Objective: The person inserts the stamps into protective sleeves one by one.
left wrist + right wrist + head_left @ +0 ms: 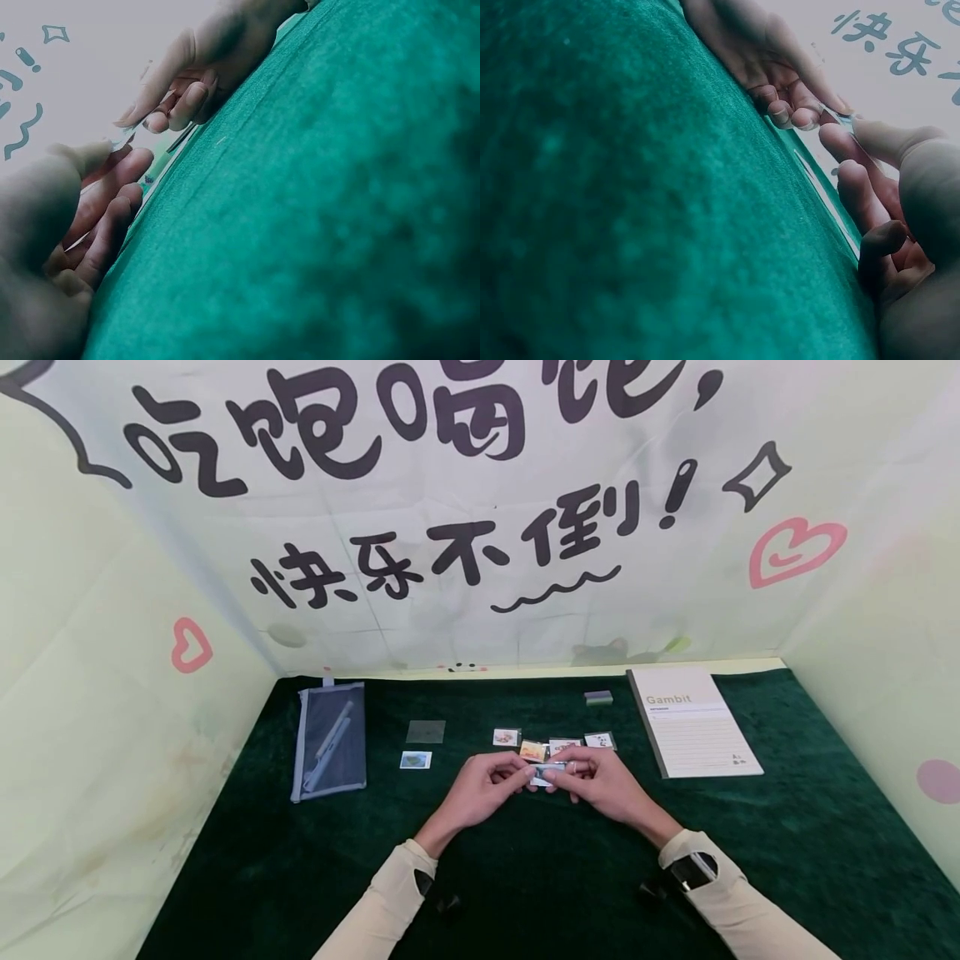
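Observation:
Both hands hold a small picture card close over the green cloth. My left hand pinches its left end between thumb and fingers. At the other end, my right hand grips it the same way, thumb on top. In the left wrist view the card appears as a thin, pale tilted edge between the two hands. Just beyond the fingers lie several small picture cards, among them an orange one and a whitish one. The right hand partly covers a reddish card.
Left of the hands lie a blue-green picture card and a clear sleeve. A blue zip pouch with pens rests farther left. At the back stands a small purple-grey block; a notebook lies on the right.

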Demonstrator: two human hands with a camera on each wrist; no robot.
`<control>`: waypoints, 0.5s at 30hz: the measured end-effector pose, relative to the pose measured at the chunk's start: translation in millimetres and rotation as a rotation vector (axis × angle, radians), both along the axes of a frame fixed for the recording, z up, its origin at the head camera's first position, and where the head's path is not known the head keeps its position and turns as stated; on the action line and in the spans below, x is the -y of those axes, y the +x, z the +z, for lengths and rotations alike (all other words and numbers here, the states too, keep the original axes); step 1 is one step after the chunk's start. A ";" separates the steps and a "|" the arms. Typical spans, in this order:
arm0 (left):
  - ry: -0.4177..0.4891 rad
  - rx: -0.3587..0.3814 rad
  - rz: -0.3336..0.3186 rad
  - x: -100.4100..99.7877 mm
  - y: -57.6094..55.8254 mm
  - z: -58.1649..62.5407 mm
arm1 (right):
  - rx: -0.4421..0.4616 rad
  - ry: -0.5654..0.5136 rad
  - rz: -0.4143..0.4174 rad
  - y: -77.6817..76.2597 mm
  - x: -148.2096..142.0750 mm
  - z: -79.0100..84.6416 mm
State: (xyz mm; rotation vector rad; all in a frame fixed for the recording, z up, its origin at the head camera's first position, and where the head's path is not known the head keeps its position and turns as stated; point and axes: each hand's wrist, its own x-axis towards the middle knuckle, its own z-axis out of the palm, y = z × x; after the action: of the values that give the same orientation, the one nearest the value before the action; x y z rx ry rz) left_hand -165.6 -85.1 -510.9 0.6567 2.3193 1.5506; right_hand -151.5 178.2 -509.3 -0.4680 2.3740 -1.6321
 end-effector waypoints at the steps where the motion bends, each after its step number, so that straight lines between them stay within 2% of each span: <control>1: -0.001 0.000 -0.002 0.1 0.0 -0.1 | 0.003 0.001 -0.004 -0.3 0.0 -0.5; 15: -0.020 0.004 -0.048 -0.1 -0.9 -1.4 | 0.009 0.007 0.015 -0.3 0.5 0.4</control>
State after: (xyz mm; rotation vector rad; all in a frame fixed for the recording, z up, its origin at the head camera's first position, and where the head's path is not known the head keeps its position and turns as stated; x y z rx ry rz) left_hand -166.4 -85.1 -512.4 0.6990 2.2964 1.5041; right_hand -151.8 177.7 -509.0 -0.4756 2.3628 -1.6161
